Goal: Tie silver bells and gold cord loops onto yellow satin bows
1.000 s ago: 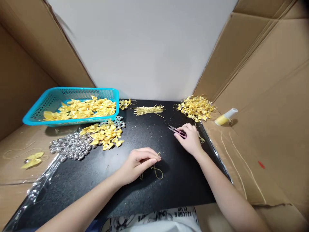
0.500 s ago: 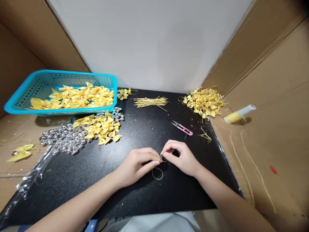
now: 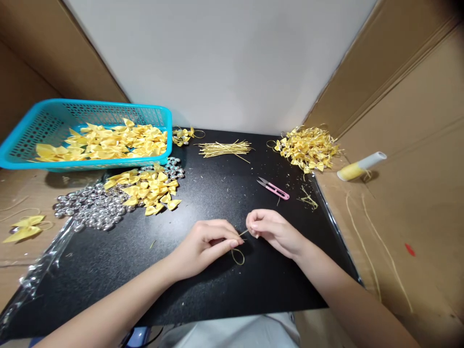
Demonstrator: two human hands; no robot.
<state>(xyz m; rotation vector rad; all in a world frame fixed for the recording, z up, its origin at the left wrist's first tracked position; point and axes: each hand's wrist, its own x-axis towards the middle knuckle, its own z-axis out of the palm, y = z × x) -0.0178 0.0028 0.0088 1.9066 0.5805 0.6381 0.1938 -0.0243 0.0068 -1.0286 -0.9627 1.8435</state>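
Observation:
Low over the black tabletop (image 3: 203, 299), my left hand (image 3: 208, 244) pinches a thin gold cord (image 3: 238, 258) between thumb and fingers. The cord hangs in a small loop below the fingertips. My right hand (image 3: 273, 232) is closed on an end of the same cord, to the right of my left hand, and a short stretch of cord runs between the two. Whether there is a knot at the left fingertips I cannot tell. Beyond my right hand lie pink thread snips (image 3: 273, 188), their blades pointing left.
A blue basket (image 3: 108, 163) of yellow bows stands at back left. Silver beads (image 3: 92, 205) and loose yellow bows (image 3: 154, 188) lie before it. Gold cords (image 3: 224, 149) are bundled at the back. Finished-looking bows with loops (image 3: 308, 147) are heaped back right, near a yellow-and-white tube (image 3: 360, 166).
My right hand has moved slightly right, away from my left hand, drawing out the cord between them. The cord's loop has become narrower. My left hand stays nearly in place.

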